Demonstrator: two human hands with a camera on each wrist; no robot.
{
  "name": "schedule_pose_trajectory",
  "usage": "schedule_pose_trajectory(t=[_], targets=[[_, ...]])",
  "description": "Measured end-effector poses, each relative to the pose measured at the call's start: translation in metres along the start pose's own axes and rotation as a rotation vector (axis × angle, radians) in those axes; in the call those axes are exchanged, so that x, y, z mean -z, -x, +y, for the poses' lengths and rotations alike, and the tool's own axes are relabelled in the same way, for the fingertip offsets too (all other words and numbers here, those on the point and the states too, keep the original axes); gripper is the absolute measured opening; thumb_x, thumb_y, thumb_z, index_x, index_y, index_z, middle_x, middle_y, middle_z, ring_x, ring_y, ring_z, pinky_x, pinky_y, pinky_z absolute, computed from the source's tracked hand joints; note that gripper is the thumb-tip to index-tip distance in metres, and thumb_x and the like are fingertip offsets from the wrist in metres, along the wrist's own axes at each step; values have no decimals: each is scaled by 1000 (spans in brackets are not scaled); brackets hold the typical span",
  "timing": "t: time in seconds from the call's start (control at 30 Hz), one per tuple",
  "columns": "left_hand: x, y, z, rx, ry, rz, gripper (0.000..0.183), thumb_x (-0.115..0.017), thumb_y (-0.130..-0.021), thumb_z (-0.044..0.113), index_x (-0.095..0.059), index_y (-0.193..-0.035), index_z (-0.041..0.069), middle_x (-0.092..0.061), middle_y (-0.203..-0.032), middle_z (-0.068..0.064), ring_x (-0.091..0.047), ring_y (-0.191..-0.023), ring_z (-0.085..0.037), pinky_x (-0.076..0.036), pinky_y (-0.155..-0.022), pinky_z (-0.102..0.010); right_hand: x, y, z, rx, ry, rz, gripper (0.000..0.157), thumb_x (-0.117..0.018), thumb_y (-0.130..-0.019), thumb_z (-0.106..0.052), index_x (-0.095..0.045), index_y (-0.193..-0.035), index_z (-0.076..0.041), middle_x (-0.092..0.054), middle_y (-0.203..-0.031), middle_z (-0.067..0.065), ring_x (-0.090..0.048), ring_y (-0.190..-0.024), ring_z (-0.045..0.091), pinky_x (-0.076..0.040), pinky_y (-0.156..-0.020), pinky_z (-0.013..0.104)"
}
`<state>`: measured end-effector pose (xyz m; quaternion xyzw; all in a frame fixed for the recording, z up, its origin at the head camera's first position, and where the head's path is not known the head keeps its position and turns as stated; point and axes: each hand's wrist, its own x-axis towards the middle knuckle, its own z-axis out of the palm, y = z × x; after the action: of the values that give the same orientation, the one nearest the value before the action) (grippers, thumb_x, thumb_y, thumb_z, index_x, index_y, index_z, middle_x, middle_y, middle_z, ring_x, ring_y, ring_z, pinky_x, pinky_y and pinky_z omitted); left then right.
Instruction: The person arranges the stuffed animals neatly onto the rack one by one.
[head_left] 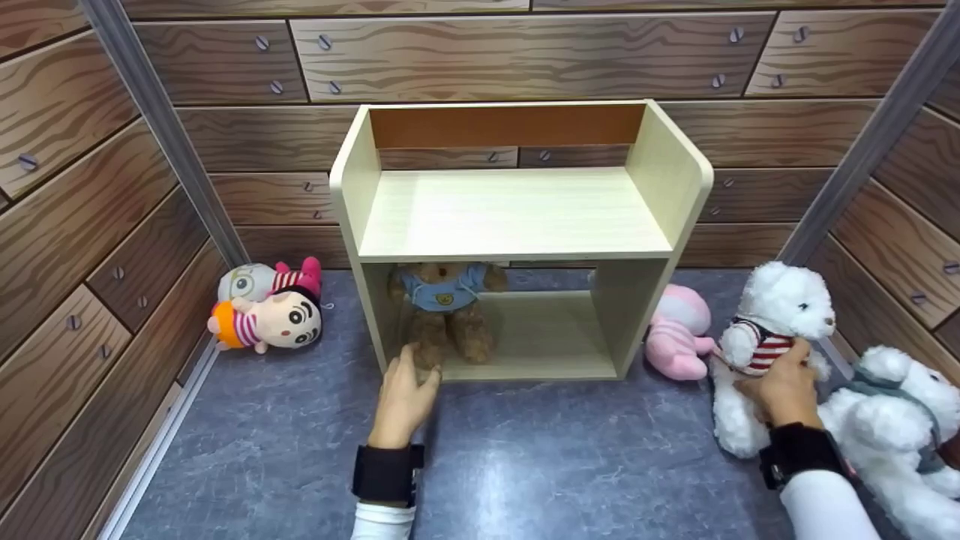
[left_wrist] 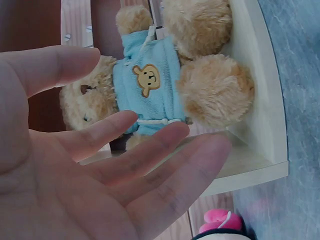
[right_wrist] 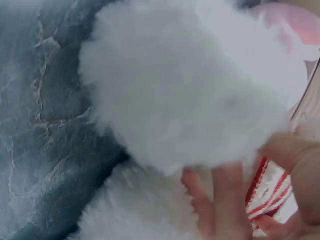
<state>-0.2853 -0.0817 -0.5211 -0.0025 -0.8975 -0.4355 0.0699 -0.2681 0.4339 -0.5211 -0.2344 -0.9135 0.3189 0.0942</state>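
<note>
A brown teddy bear [head_left: 446, 311] in a light blue shirt sits in the lower compartment of a pale wooden shelf [head_left: 517, 217]. My left hand [head_left: 405, 390] is just in front of its feet, fingers straight and holding nothing. The left wrist view shows the open palm [left_wrist: 100, 175] close to the bear [left_wrist: 150, 85], which leans by the shelf's side wall [left_wrist: 260, 100]. To the right, my right hand [head_left: 784, 386] grips a white teddy bear [head_left: 780, 307] in a red-striped shirt that stands on the floor. In the right wrist view the fingers [right_wrist: 225, 200] dig into its white fur [right_wrist: 190, 100].
A pink plush [head_left: 679, 330] lies between the shelf and the white bear. A larger white plush dog [head_left: 900, 420] lies at the far right. Two cartoon dolls [head_left: 270, 322] are stacked at the left wall. Wood-pattern walls enclose the grey floor [head_left: 540, 465].
</note>
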Motion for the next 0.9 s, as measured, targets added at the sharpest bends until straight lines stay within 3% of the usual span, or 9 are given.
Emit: schedule_pose_trajectory(t=[0.07,0.13,0.23,0.33,0.4,0.53,0.7,0.77,0.9], targets=[[-1,-1,-1,8,8,-15,57,-62,-97,23,-45,-144,-3,-55,-131,-28,-55,-120,-43,-45,-99,-54,-1,-3,-1,-36,-29,-38,104,-78,-76,-12,2,-139,10,-35,-119,59,-49,-98,68,-49,-81,64],[-2,-1,-2,8,10,-28,58,-62,-97,22,-43,-145,-4,-55,-132,-29,-55,-121,-44,-45,-99,-55,-3,-5,1,-69,-55,-77,108,-78,-76,-15,7,-137,11,-42,-110,55,-58,-80,56,-56,-66,53],[-2,-2,-3,-1,7,-35,57,-62,-97,22,-44,-144,-5,-55,-130,-29,-55,-120,-45,-45,-98,-55,-4,-8,4,-109,-94,-169,125,-81,-75,-20,23,-136,15,-45,-104,49,-60,-60,36,-55,-49,39],[-3,-2,-5,-22,-2,-6,54,-63,-95,21,-48,-140,-4,-58,-124,-28,-56,-116,-44,-46,-97,-55,-4,-8,8,-105,-96,-243,144,-83,-73,-24,43,-133,11,-48,-98,44,-60,-56,27,-55,-49,36],[-2,-2,-6,-25,-4,24,51,-64,-95,20,-50,-138,-4,-58,-121,-28,-57,-114,-44,-46,-96,-55,-5,-6,8,-86,-75,-249,147,-84,-72,-26,45,-132,10,-48,-97,43,-59,-55,26,-54,-49,35],[1,-4,-8,2,2,74,51,-65,-94,18,-51,-138,-3,-55,-125,-29,-55,-117,-45,-45,-97,-55,-7,-5,7,-61,-34,-188,139,-85,-71,-25,30,-142,9,-46,-106,49,-60,-62,34,-54,-49,38],[4,-4,-9,54,32,95,55,-64,-95,18,-47,-143,-2,-48,-133,-33,-52,-120,-47,-45,-98,-56,-6,-7,6,4,38,-146,123,-84,-72,-25,9,-145,8,-38,-121,57,-51,-100,65,-51,-80,58],[4,-4,-9,65,42,89,56,-63,-95,19,-45,-144,-1,-45,-135,-33,-52,-121,-47,-45,-98,-56,-4,-7,6,13,73,-144,121,-85,-72,-28,4,-145,9,-37,-124,57,-44,-111,69,-44,-89,65],[5,-4,-9,70,58,80,56,-63,-96,19,-44,-145,-2,-42,-137,-33,-51,-122,-47,-45,-98,-56,-2,-7,5,-25,140,-154,125,-86,-70,-37,1,-145,12,-34,-128,55,-41,-113,69,-39,-94,69]])
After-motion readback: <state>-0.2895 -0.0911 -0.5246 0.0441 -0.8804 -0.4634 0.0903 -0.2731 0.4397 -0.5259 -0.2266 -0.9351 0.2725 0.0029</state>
